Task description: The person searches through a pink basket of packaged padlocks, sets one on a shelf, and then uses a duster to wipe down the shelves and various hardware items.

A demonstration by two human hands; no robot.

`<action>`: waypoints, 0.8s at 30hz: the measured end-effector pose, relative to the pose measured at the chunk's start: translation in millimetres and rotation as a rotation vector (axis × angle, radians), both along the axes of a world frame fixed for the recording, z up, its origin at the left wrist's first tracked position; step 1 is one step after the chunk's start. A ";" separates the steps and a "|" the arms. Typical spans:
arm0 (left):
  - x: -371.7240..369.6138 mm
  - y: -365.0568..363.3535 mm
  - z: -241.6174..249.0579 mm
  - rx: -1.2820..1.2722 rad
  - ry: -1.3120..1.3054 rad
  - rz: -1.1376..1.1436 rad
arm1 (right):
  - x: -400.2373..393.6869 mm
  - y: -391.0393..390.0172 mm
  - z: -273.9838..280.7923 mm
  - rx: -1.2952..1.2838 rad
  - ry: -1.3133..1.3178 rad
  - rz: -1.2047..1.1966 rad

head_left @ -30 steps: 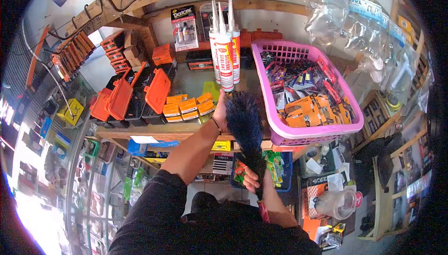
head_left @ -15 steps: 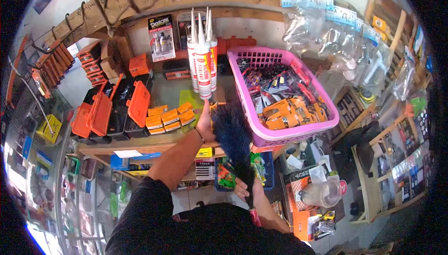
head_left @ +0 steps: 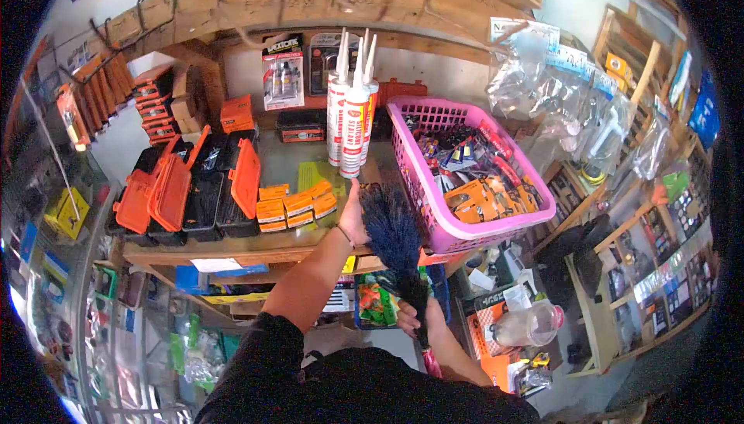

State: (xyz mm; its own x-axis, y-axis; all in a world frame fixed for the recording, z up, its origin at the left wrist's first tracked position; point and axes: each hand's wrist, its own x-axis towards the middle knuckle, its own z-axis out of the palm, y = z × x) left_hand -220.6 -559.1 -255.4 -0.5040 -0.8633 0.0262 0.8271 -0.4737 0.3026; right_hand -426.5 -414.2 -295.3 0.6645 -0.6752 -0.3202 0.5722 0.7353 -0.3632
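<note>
My right hand [head_left: 411,315] is closed around the handle of a dark blue feather duster [head_left: 394,230], its bristles pointing up toward the shelf. My left hand [head_left: 355,218] reaches over the shelf edge, one digit stretched up by the base of the white silicone sealant tubes [head_left: 355,125]. The duster hides part of this hand, and I see nothing held in it. Several tubes stand upright together, nozzles up. To the left of that hand lie small orange-yellow boxes [head_left: 298,205]. Right of the duster stands a pink plastic basket [head_left: 496,226] full of small packets.
Black cases with orange lids [head_left: 244,176] stand open on the shelf's left. Blister packs [head_left: 284,75] hang behind the tubes. Plastic-bagged goods [head_left: 558,91] hang at right. Below are a blue crate [head_left: 443,292] with green packets and a clear jar [head_left: 535,325]. Glass cases line the left.
The view has shifted slightly, so the shelf goods appear lower and a little to the right. Both hands keep their places near the tubes and on the duster.
</note>
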 end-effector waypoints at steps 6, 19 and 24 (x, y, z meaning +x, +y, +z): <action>-0.1 6.0 5.7 -0.029 -0.036 0.050 | 1.3 -12.8 27.0 -0.109 0.020 0.108; -4.4 -8.7 -19.5 0.021 0.067 0.206 | -7.3 -12.1 29.8 -0.382 -0.028 0.224; -5.0 -23.8 -39.7 -0.223 0.213 0.126 | -1.0 -9.1 30.7 -0.273 0.281 0.190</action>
